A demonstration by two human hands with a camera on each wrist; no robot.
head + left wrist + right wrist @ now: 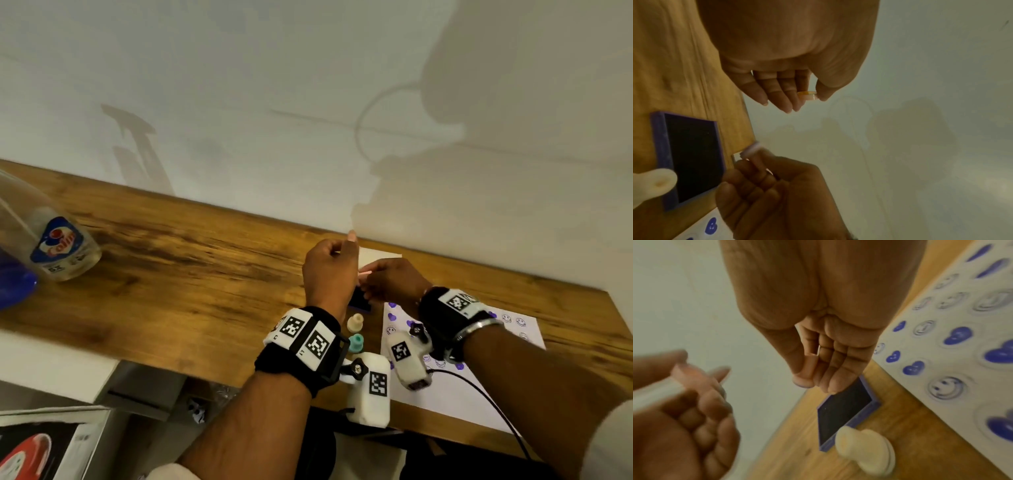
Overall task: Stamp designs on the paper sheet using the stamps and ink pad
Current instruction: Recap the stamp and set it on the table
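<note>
The wooden table [205,274] carries the paper sheet [445,390], already dotted with purple hearts and smiley faces, though bare space remains. The open ink pad [694,160] lies beside it, a cream stamp [865,451] and a teal stamp [356,343] nearby. The right hand [777,194] pinches a pink stamp [754,154]; the left hand [789,65] pinches its small clear cap [807,95] (visible only in the left wrist view).

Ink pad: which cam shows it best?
Left wrist. The ink pad shows its dark face and purple frame nearly whole, only a corner hidden by the cream stamp. Right wrist shows it foreshortened, its far end behind fingertips and a near corner behind that stamp. In head view it is mostly hidden by the hands.
</note>
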